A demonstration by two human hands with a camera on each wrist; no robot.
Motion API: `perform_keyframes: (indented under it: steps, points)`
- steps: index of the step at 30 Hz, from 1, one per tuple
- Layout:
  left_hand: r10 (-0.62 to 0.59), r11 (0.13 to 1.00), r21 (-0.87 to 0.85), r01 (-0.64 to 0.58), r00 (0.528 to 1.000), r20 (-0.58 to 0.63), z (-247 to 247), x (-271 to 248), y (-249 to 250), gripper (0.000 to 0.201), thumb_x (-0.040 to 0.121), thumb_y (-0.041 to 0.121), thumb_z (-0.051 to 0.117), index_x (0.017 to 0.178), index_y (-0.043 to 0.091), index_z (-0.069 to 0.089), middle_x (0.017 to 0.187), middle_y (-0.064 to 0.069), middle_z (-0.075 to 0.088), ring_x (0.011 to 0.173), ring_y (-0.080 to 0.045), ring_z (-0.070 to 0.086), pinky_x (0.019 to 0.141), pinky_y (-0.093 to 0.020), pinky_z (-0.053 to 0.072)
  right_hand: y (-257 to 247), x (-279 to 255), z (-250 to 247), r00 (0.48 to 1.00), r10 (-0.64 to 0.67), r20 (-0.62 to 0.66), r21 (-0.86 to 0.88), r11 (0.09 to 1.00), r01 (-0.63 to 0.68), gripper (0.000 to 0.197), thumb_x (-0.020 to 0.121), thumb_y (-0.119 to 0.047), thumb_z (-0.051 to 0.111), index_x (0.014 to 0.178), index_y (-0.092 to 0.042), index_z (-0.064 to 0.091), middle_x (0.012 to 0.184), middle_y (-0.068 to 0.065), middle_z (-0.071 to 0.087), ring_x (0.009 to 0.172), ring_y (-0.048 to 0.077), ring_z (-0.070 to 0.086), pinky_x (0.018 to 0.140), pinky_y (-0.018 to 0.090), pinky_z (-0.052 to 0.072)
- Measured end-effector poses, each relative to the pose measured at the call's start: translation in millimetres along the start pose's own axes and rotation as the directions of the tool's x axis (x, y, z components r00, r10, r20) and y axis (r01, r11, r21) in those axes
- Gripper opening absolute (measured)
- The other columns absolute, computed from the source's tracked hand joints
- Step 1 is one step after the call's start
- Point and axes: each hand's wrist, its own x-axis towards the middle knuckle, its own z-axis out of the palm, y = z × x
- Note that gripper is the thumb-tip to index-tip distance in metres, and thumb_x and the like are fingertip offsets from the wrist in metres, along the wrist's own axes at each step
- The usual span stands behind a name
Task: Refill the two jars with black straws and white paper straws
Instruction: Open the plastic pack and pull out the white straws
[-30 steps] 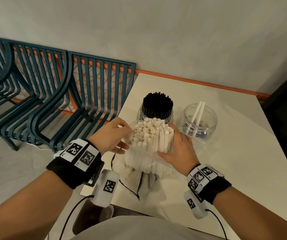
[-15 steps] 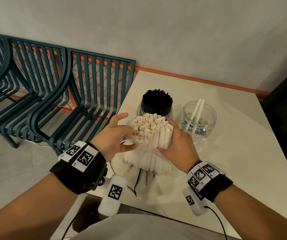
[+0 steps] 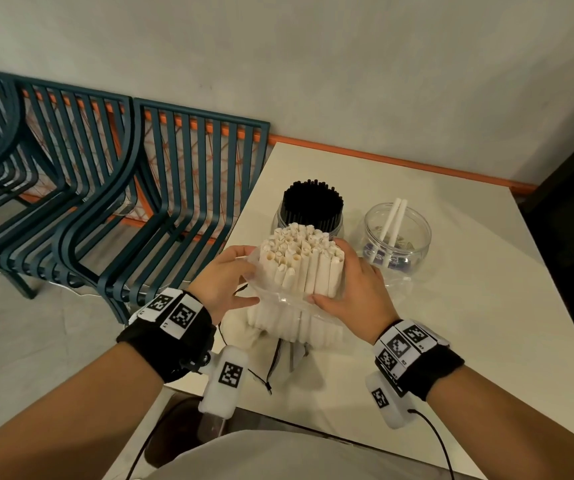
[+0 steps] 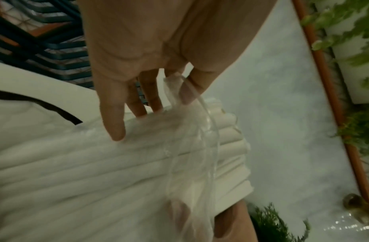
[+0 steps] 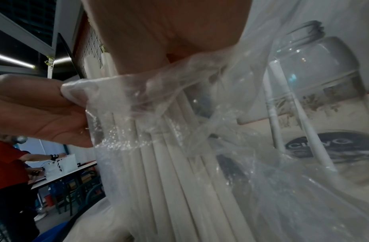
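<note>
Both hands work the white paper straws: right hand wraps the bundle, left hand pinches the clear plastic bag. Best to peel the bag downward evenly — bundle kept upright and tight — before lifting toward the near-empty jar.

From the head cam we look down & fwd over the square white table, both wrists in frame, wall beyond. Our left-wrist cam sits v. close, looking along the palm at the upright bundle of white paper straws on that table. Right-wrist cam, equally close, faces the same bundle from the other side, w/ the near-empty clear glass jar just behind. All three views share the bundle.
</note>
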Motion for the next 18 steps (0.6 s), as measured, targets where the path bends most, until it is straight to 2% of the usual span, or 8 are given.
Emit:
perform_keyframes:
  steps: [2, 5, 6, 8, 11, 13, 15, 18]
  points:
    - [0.012, 0.998, -0.065, -0.013, 1.000, -0.016, -2, 2, 0, 0.015, 0.092, 0.004, 0.048, 0.100, 0.013, 0.056, 0.095, -0.007, 0.062, 0.093, -0.022, 0.059, 0.079, -0.044, 0.055, 0, -1, -2, 1.000, -0.008, -0.027, 0.060, 0.998, 0.010, 0.097, 0.067, -0.045, 0.082, 0.144, -0.022, 0.027, 0.135, -0.001, 0.052, 0.122, 0.014, 0.047, 0.107, 0.038, 0.036]
    - [0.003, 0.993, -0.116, -0.009, 0.999, -0.053, -5, 6, -4, 0.012, 0.094, 0.005, 0.046, 0.091, 0.012, 0.055, 0.071, -0.002, 0.066, 0.079, -0.022, 0.060, 0.070, -0.043, 0.057, 3, -6, -2, 1.000, 0.019, -0.020, 0.135, 0.991, -0.017, 0.097, 0.068, -0.041, 0.083, 0.145, -0.026, 0.026, 0.139, 0.000, 0.048, 0.124, 0.012, 0.043, 0.108, 0.035, 0.035]
    - [-0.021, 0.993, -0.116, 0.014, 0.998, -0.061, -5, 9, -8, 0.012, 0.094, 0.005, 0.046, 0.090, 0.012, 0.054, 0.071, -0.003, 0.066, 0.078, -0.022, 0.061, 0.069, -0.042, 0.057, 5, -8, 0, 0.999, 0.030, -0.011, 0.148, 0.989, -0.028, 0.097, 0.068, -0.041, 0.083, 0.145, -0.028, 0.025, 0.140, 0.000, 0.047, 0.126, 0.014, 0.043, 0.108, 0.036, 0.036]
    - [-0.082, 0.991, -0.115, 0.073, 0.993, -0.079, -6, 13, -15, 0.013, 0.093, 0.002, 0.046, 0.090, 0.011, 0.055, 0.082, -0.008, 0.063, 0.082, -0.025, 0.061, 0.072, -0.045, 0.057, 8, -12, 4, 1.000, 0.029, -0.007, 0.163, 0.986, -0.027, 0.097, 0.069, -0.041, 0.083, 0.145, -0.027, 0.026, 0.139, -0.004, 0.046, 0.125, 0.012, 0.042, 0.109, 0.035, 0.034]
    - [-0.160, 0.984, -0.099, 0.151, 0.983, -0.091, -6, 20, -24, 0.015, 0.091, 0.000, 0.047, 0.099, 0.008, 0.055, 0.097, -0.013, 0.059, 0.087, -0.027, 0.061, 0.085, -0.053, 0.052, 15, -16, 12, 0.999, 0.011, 0.031, 0.073, 0.997, -0.013, 0.097, 0.067, -0.046, 0.081, 0.145, -0.022, 0.029, 0.131, -0.012, 0.043, 0.121, 0.006, 0.036, 0.108, 0.028, 0.021]
    - [-0.153, 0.987, -0.067, 0.146, 0.982, -0.108, -3, 25, -27, 0.013, 0.095, 0.007, 0.044, 0.093, 0.015, 0.053, 0.093, -0.009, 0.057, 0.080, -0.025, 0.059, 0.081, -0.052, 0.053, 20, -19, 19, 0.997, 0.013, 0.075, -0.017, 1.000, -0.011, 0.096, 0.067, -0.051, 0.079, 0.144, -0.020, 0.030, 0.134, -0.007, 0.047, 0.127, 0.014, 0.039, 0.106, 0.027, 0.018]
    - [-0.153, 0.988, -0.050, 0.148, 0.981, -0.120, -1, 27, -26, 0.016, 0.097, 0.011, 0.041, 0.087, 0.018, 0.051, 0.087, -0.007, 0.056, 0.077, -0.027, 0.059, 0.076, -0.049, 0.054, 21, -19, 24, 0.997, 0.043, 0.071, -0.040, 0.998, -0.040, 0.093, 0.067, -0.050, 0.079, 0.141, -0.018, 0.034, 0.133, -0.002, 0.050, 0.125, 0.019, 0.042, 0.106, 0.031, 0.023]
    - [-0.164, 0.986, 0.004, 0.165, 0.980, -0.111, -2, 28, -24, 0.011, 0.093, 0.001, 0.045, 0.100, 0.003, 0.054, 0.084, -0.014, 0.060, 0.087, -0.038, 0.061, 0.086, -0.055, 0.051, 20, -19, 25, 0.999, 0.045, 0.001, -0.005, 0.999, -0.045, 0.087, 0.066, -0.042, 0.083, 0.135, -0.010, 0.042, 0.125, 0.004, 0.054, 0.117, 0.023, 0.047, 0.101, 0.036, 0.032]
